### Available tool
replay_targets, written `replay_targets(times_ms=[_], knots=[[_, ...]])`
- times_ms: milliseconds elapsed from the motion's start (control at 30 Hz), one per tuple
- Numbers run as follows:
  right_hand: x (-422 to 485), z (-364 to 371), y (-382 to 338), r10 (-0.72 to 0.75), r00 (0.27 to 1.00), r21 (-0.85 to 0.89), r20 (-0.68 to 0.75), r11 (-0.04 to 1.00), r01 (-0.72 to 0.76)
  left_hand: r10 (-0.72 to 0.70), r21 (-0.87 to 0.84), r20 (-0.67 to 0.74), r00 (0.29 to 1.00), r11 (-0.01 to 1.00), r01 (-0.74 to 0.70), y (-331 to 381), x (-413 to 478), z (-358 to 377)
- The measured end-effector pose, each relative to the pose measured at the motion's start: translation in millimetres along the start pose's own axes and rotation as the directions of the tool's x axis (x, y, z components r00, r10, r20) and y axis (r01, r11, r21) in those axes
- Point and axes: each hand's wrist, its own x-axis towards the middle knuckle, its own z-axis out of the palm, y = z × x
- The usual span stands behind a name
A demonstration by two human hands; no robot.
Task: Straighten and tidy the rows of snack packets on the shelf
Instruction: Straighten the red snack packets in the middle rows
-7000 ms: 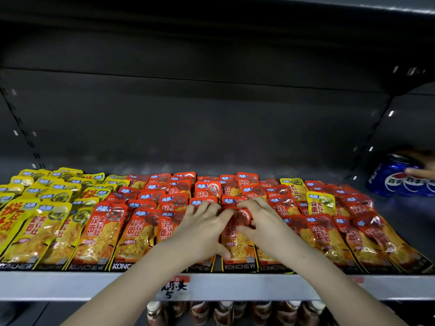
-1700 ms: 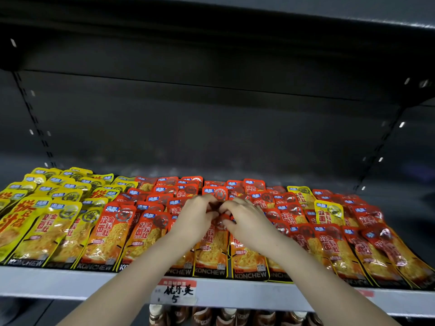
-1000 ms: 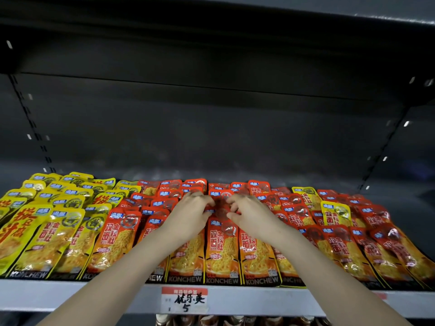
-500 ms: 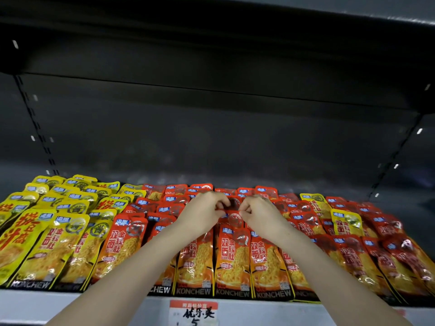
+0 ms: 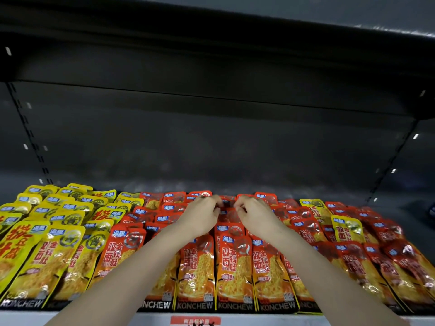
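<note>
Left hand point(image 5: 202, 216) and right hand point(image 5: 255, 216) reach far behind the price tag point(image 5: 195, 321), fingers point(image 5: 213, 204) curled, pinching the tops of the red packets point(image 5: 227, 214) in the rear rows; best to tug them gently square without dragging the overlapped fronts. Yellow packets point(image 5: 58, 220) fill the shelf point(image 5: 21, 320) left of the tag, beneath a dark upper shelf point(image 5: 211, 31)

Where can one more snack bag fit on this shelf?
Bare shelf shows in the strip between the last packet rows and the back wall, and at the far right past the red packets. Elsewhere it's crowded: overlapping yellow packets and red ones, with left hand and right hand among them.
</note>
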Motion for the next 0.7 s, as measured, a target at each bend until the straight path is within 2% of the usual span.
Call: replay_targets(times_ms=[267, 433, 700], knots=[[12.3, 2.9, -0.8, -0.011, 0.999, 0.011, 0.044, 1.000, 0.010, 0.030, 0.063, 0.009, 0.999, 0.998, -0.031, 0.5, 11.8, 2.6], [16.5, 6.4, -2.4, -0.016, 0.994, -0.082, 0.112, 0.996, 0.025, 0.031, 0.095, -0.007, 1.000, 0.995, -0.030, -1.9, 20.2, 6.8], [17.9, 2.3, -6.2, -0.015, 0.998, -0.059, 0.060, 0.998, 0.019, 0.050, 0.070, -0.063, 0.997, 0.996, -0.046, -3.8, 24.2, 7.4]])
